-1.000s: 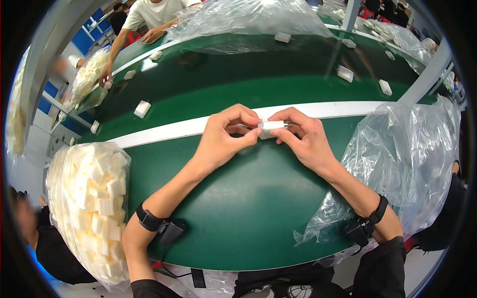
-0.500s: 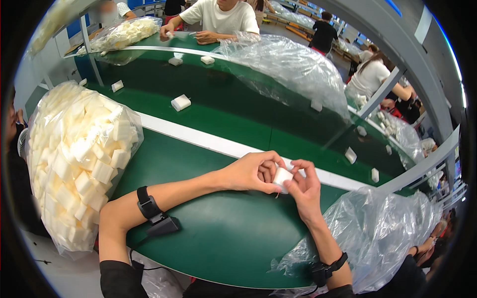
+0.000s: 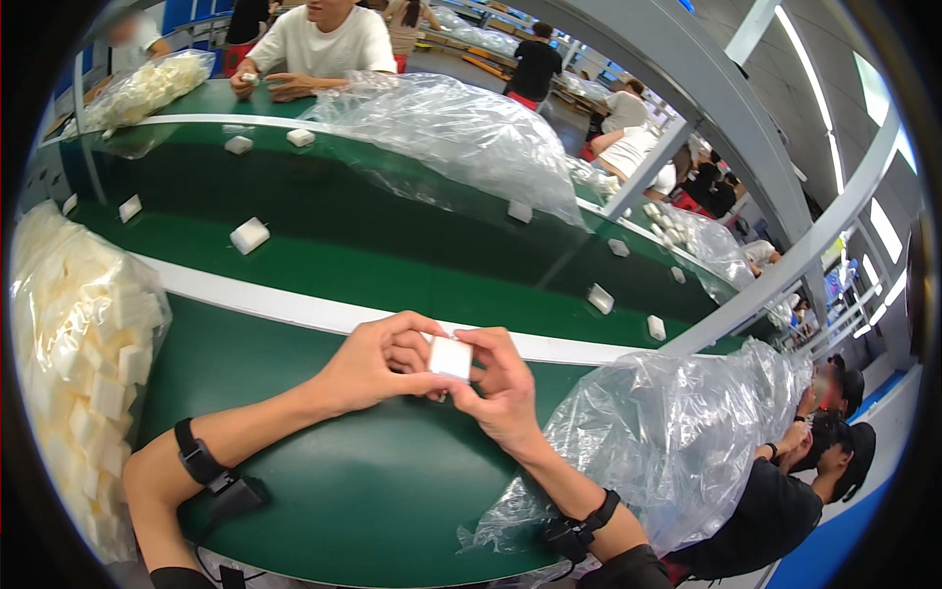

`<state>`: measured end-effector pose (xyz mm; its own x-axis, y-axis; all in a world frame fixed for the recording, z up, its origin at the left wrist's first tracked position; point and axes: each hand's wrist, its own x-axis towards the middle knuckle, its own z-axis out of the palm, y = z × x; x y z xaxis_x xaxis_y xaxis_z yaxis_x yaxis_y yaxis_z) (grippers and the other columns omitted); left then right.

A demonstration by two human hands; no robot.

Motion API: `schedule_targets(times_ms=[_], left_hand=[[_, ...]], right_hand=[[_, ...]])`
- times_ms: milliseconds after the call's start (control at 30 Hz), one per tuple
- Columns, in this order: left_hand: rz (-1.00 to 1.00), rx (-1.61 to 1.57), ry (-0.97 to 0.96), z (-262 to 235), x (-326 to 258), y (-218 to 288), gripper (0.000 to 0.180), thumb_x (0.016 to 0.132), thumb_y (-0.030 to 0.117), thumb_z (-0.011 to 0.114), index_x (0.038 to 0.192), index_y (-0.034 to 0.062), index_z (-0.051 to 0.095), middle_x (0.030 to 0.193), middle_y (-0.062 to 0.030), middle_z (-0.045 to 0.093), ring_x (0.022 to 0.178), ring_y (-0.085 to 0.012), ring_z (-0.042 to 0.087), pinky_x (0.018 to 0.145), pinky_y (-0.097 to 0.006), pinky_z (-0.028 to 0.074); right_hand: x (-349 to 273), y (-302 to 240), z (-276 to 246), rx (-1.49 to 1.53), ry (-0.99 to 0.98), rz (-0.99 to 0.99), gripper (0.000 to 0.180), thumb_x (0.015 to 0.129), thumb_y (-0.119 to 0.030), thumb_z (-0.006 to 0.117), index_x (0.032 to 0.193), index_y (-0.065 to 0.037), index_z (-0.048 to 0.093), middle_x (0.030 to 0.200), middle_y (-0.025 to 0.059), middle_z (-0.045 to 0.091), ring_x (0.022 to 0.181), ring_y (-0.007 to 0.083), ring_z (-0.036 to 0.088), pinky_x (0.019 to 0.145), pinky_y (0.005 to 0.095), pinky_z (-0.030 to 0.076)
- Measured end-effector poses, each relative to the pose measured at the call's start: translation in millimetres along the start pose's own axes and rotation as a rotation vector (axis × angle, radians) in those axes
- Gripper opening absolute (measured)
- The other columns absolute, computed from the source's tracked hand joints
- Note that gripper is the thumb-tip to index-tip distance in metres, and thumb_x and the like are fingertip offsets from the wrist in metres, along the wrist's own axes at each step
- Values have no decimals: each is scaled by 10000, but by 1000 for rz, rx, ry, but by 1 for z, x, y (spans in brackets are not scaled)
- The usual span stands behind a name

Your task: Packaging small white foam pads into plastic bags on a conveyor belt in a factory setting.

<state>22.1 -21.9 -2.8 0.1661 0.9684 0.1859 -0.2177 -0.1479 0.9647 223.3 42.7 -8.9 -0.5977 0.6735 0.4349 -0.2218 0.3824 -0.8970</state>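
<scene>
A small white block point(image 3: 450, 359), which looks like a sponge or foam piece, is held up between both hands over the green work surface point(image 3: 324, 471). My left hand point(image 3: 378, 363) pinches its left side, with the thumb along the lower edge and the fingers curled behind. On the other side, my right hand point(image 3: 503, 385) grips it with thumb and forefinger. One broad flat face of the block is turned up toward me. The fingertips behind it are partly hidden. Both forearms carry black straps with small devices.
A clear bag full of cream foam blocks point(image 3: 93, 363) stands at the left. Beyond a white rail point(image 3: 265, 306), a green belt point(image 3: 392, 270) carries scattered white blocks point(image 3: 250, 236). Crumpled clear plastic point(image 3: 657, 432) lies at my right. Across the belt a co-worker point(image 3: 324, 44) handles a small piece.
The view has swung right, so the scene sits further left. The block's broad face is now more squarely toward me, and my right fingers have closed in along its side.
</scene>
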Motion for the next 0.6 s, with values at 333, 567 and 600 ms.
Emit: schedule_targets(times_ms=[333, 567, 600], left_hand=[[22, -5, -57, -7, 11, 1, 640, 917, 28, 685, 1515, 86, 464, 1203, -74, 629, 942, -125, 645, 742, -259, 529], [72, 6, -69, -7, 9, -4, 631, 918, 41, 699, 1500, 68, 456, 1320, -99, 595, 1170, -189, 617, 866, -293, 550], [126, 49, -58, -4, 12, -4, 617, 913, 37, 706, 1478, 48, 460, 1356, -104, 570, 1245, -213, 592, 904, -307, 553]], right_hand=[[2, 4, -9, -223, 74, -209, 634, 810, 57, 781, 1388, 16, 522, 1301, 137, 462, 1010, 182, 607, 761, 284, 578], [-2, 4, -6, -168, 78, -169, 635, 803, 64, 792, 1378, 9, 527, 1307, 144, 474, 1038, 202, 663, 696, 279, 597], [-2, 4, -8, -161, 66, -122, 633, 801, 52, 802, 1373, 7, 535, 1308, 141, 481, 1044, 198, 670, 682, 271, 595]])
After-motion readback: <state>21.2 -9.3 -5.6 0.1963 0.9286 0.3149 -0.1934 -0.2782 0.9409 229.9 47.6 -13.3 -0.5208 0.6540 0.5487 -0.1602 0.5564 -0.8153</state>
